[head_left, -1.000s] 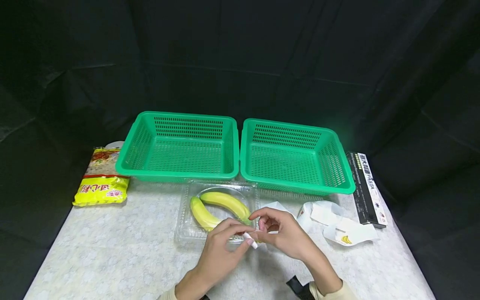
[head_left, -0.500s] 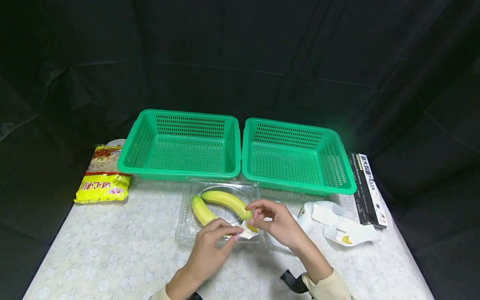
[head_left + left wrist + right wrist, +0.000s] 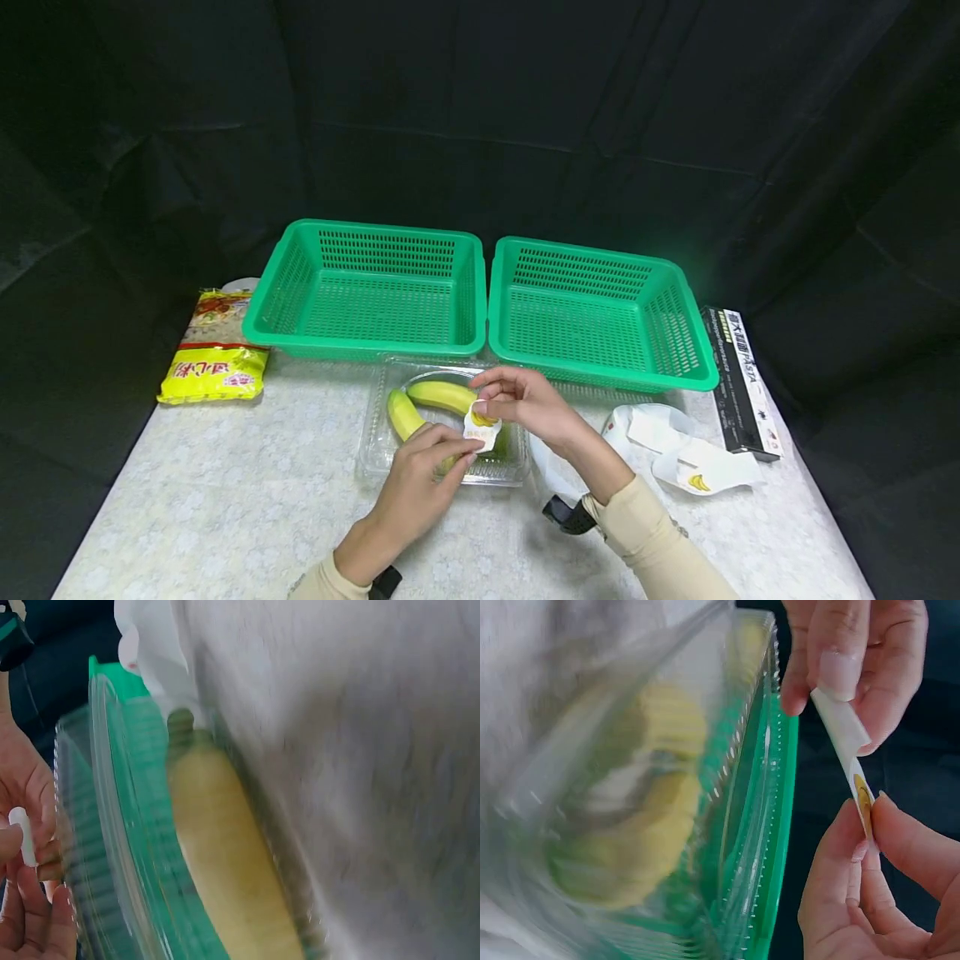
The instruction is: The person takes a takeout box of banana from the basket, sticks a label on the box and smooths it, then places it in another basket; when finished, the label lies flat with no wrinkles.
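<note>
A white sticker [image 3: 482, 427] with a banana picture is stretched between both hands, over a clear plastic container [image 3: 372, 454]. My left hand [image 3: 420, 479] pinches its lower edge. At its top, my right hand [image 3: 525, 404] pinches the end with the picture between thumb and fingers. In the right wrist view the sticker [image 3: 847, 739] is seen nearly edge-on, one side folded over. Two bananas lie in the container: the left banana [image 3: 405, 414] is partly hidden by the left hand, the back banana [image 3: 442, 395] by the sticker and right hand.
Two green baskets [image 3: 375, 343] stand side by side behind the container. A strip of white label paper [image 3: 708, 468] curls on the right of the table. A yellow pasta bag [image 3: 217, 367] lies at left, a black pasta box [image 3: 742, 392] at right.
The sticker, rolled up small a second ago, is now spread flat and faces up. Both hands have moved up and left over the container, the right hand further.
</note>
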Action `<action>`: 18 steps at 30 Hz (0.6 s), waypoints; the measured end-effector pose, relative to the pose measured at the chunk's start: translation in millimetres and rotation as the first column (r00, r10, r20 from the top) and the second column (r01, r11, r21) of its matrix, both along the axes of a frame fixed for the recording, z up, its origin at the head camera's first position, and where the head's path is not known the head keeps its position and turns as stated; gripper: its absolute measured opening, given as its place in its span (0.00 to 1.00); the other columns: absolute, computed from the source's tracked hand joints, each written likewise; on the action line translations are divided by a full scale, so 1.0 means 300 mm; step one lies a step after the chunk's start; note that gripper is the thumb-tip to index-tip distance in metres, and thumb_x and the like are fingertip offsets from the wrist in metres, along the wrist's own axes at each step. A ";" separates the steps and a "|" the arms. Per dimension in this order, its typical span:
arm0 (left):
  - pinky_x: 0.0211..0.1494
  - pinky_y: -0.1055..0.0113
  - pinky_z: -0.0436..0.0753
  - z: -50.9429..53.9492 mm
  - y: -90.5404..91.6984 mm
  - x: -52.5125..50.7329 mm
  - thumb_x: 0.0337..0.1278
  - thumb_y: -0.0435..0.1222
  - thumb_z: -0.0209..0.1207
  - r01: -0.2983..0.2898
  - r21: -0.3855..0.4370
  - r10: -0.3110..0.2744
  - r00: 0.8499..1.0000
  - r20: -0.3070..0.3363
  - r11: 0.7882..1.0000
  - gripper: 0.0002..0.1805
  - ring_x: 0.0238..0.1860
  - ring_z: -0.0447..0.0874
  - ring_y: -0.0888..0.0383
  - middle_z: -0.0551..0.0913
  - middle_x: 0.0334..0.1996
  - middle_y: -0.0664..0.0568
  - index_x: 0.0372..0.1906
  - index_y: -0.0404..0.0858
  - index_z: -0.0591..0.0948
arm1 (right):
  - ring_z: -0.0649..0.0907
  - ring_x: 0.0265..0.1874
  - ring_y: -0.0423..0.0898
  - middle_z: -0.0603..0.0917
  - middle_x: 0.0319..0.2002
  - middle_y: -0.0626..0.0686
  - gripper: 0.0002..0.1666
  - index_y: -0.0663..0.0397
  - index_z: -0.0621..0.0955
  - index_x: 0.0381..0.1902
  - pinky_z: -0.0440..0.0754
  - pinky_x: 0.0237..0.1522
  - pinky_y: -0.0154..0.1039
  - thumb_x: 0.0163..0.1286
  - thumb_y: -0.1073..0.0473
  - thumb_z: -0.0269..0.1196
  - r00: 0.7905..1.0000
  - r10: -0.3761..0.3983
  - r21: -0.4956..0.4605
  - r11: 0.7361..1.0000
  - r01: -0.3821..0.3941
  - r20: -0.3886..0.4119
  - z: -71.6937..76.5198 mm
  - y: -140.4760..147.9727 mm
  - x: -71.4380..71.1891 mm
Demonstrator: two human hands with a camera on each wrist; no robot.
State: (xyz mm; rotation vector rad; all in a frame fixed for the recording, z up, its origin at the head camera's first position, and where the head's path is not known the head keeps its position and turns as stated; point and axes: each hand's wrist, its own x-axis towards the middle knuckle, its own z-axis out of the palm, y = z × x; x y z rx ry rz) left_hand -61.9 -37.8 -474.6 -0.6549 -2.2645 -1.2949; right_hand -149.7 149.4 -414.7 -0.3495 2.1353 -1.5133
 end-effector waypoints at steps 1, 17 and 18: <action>0.42 0.75 0.81 0.001 -0.004 -0.008 0.50 0.26 0.71 -0.007 -0.013 0.006 1.000 -0.015 1.000 0.12 0.39 0.82 0.63 0.85 0.34 0.58 0.42 0.40 0.90 | 0.83 0.35 0.42 0.84 0.38 0.49 0.21 0.59 0.80 0.58 0.82 0.43 0.39 0.68 0.60 0.66 1.000 -0.003 0.017 1.000 0.003 -0.026 0.002 -0.011 -0.010; 0.39 0.69 0.80 0.025 -0.040 -0.101 0.51 0.28 0.71 -0.149 -0.265 0.142 0.989 -0.045 0.953 0.11 0.36 0.80 0.58 0.85 0.32 0.55 0.42 0.38 0.90 | 0.86 0.33 0.43 0.88 0.34 0.53 0.12 0.60 0.85 0.47 0.85 0.39 0.37 0.67 0.70 0.64 0.934 0.027 0.257 0.964 0.071 -0.357 -0.038 -0.149 -0.119; 0.40 0.68 0.80 0.026 -0.039 -0.107 0.51 0.28 0.71 -0.148 -0.277 0.143 0.989 -0.039 0.949 0.10 0.36 0.80 0.58 0.85 0.32 0.55 0.41 0.39 0.90 | 0.86 0.32 0.43 0.89 0.34 0.52 0.12 0.60 0.85 0.47 0.85 0.39 0.37 0.67 0.70 0.64 0.934 0.030 0.262 0.963 0.069 -0.356 -0.041 -0.153 -0.122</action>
